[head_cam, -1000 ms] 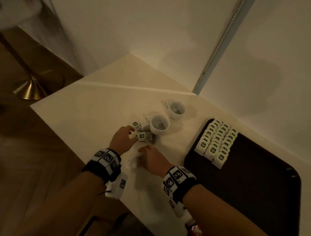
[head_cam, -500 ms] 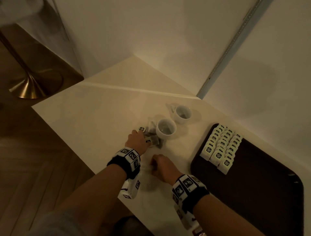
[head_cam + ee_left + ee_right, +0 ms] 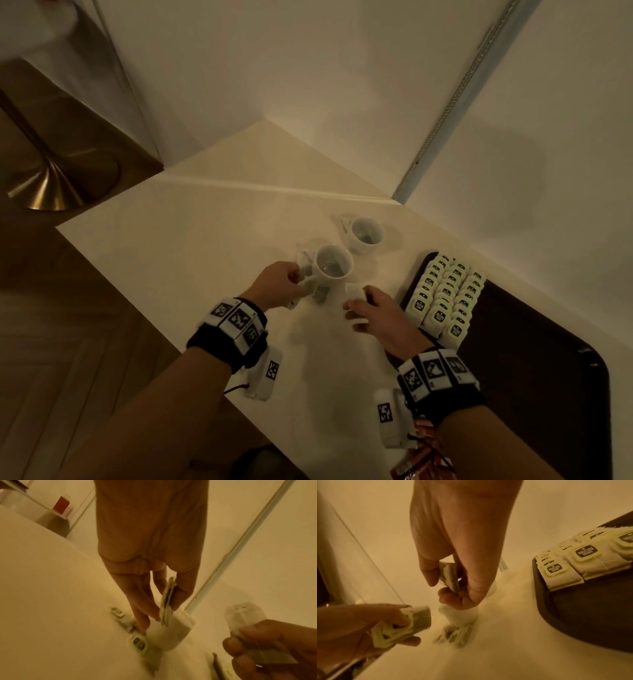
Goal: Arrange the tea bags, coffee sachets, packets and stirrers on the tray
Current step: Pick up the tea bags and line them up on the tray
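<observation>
- Head view, far left: a brass lamp base [image 3: 51, 185] stands on the wood floor, off the counter [image 3: 191, 240].
- Left hand [image 3: 279, 284] is over the counter just left of the near cup [image 3: 332, 265], fingers curled; it pinches a small stack of tea bags.
- Left wrist view shows that stack [image 3: 167, 601] edge-on, clamped between thumb and fingers [image 3: 142, 608] and hanging below the fingertips beside the cup [image 3: 171, 631]. Loose tea bags [image 3: 137, 642] lie on the counter against the cup's foot, blurred.
- Right wrist view shows the same left hand [image 3: 359, 627] at lower left, thumb pressed on the tags of its stack [image 3: 402, 626], which sticks out past the fingertips.
- Centre, head view: the near cup stands between the two hands; a second cup [image 3: 364, 233] stands behind it, apart from both.
- Right hand [image 3: 373, 310] is just right of the near cup, fingers curled on a tea bag [image 3: 354, 291].
- Right wrist view: the bag [image 3: 449, 574] sits between thumb [image 3: 428, 569] and bent fingers, inside the grip. A few more bags [image 3: 453, 634] lie on the counter beneath, smeared.
- Left wrist view: the right hand [image 3: 274, 649] pinches a bag [image 3: 243, 616] that stands up above the fingertips.
- Right: a dark tray [image 3: 548, 359] lies on the counter, with rows of tea bags [image 3: 445, 294] overlapped in its near-left corner, close beside the right hand.
</observation>
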{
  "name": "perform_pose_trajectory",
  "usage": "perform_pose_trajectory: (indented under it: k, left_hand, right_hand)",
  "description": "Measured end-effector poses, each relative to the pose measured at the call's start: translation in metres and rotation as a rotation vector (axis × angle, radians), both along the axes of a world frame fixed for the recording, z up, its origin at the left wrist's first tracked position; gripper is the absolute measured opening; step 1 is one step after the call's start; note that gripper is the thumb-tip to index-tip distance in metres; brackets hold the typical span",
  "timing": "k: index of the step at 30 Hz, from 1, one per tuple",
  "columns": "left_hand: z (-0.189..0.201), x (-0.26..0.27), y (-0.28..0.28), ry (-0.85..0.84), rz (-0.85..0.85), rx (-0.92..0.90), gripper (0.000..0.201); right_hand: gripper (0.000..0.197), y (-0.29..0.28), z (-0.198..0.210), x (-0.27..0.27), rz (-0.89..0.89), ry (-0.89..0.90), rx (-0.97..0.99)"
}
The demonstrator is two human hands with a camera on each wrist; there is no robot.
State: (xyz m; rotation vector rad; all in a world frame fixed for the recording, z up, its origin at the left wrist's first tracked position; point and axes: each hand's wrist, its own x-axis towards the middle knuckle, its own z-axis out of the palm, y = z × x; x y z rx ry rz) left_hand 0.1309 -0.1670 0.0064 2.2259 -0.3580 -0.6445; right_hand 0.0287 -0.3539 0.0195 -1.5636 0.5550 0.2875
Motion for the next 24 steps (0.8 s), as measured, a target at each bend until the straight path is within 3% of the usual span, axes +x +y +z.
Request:
perform_pose_trajectory:
  k: [4, 8, 12, 16, 20, 24]
  left_hand:
    - [0.040, -0.002, -0.010, 0.108, -0.030, -0.200, 0.006]
    - [0.069, -0.009, -0.033, 0.151, -0.049, -0.372, 0.018]
    - [0.084, -0.018, -0.057, 0.308, -0.017, -0.627, 0.021]
    - [0.092, -0.027, -0.082, 0.508, 0.078, -0.850, 0.024]
    - [0.099, -0.041, -0.109, 0.700, 0.073, -0.967, 0.038]
    - [0.108, -0.056, -0.127, 0.924, 0.052, -1.045, 0.046]
  right_hand:
    - [0.025, -0.012, 0.024, -0.003, -0.047, -0.187, 0.110]
    - [0.003, -0.019, 0.052, -0.007, 0.011, -0.354, 0.047]
    - [0.014, -0.028, 0.073, -0.013, -0.052, -0.440, -0.118]
    - [0.025, -0.039, 0.088, -0.018, -0.089, -0.404, -0.165]
    - [0.013, -0.046, 0.095, -0.022, -0.155, -0.427, -0.154]
    - [0.025, -0.048, 0.101, -0.028, -0.208, -0.502, -0.161]
